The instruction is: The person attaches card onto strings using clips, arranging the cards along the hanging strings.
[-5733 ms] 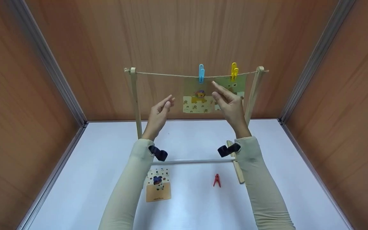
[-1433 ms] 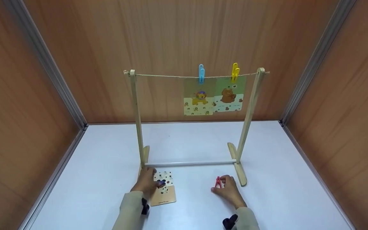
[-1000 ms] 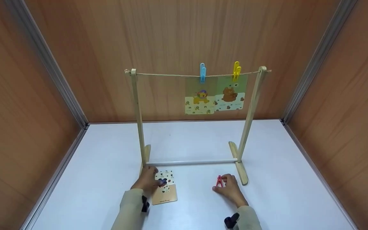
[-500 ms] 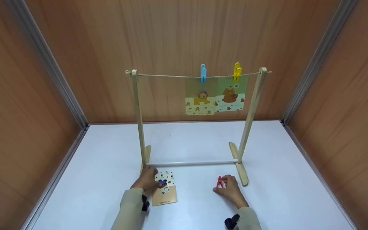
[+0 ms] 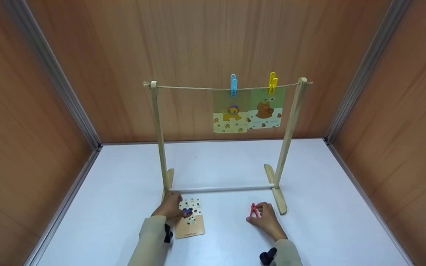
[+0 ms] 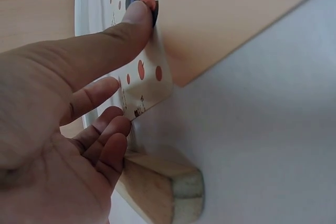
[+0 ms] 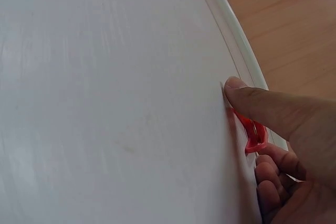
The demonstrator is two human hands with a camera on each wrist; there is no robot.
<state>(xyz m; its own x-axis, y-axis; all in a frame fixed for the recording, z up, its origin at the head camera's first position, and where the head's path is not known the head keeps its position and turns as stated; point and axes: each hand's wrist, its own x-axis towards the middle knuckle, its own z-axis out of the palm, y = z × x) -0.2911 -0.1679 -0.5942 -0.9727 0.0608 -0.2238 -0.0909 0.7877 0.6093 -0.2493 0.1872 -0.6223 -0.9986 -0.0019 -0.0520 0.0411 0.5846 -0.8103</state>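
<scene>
My left hand (image 5: 169, 207) is at the left edge of a card (image 5: 190, 231) with a dotted white upper half and a tan lower half. In the left wrist view its thumb lies on the card's printed face (image 6: 148, 69), and the fingers curl at the edge opposite. The card's dotted part looks bent there. To the right, my right hand (image 5: 267, 220) holds a small red clothespin (image 5: 253, 210) at the white surface. Seen from the right wrist, the thumb is over the clothespin (image 7: 254, 137) and the fingers are curled on its other side, partly hiding it.
A wooden rack (image 5: 288, 133) stands behind both hands, with a string (image 5: 190, 88) across its top. On it hang a lion card (image 5: 230, 122) under a blue clothespin (image 5: 233, 85) and a bear card (image 5: 266, 116) under a yellow clothespin (image 5: 273, 84). Wood-grain walls (image 5: 213, 40) enclose the white surface.
Both hands have come down from the string to the card and the red clothespin on the surface. Over the last second they have hardly moved; the view shifts slightly.
</scene>
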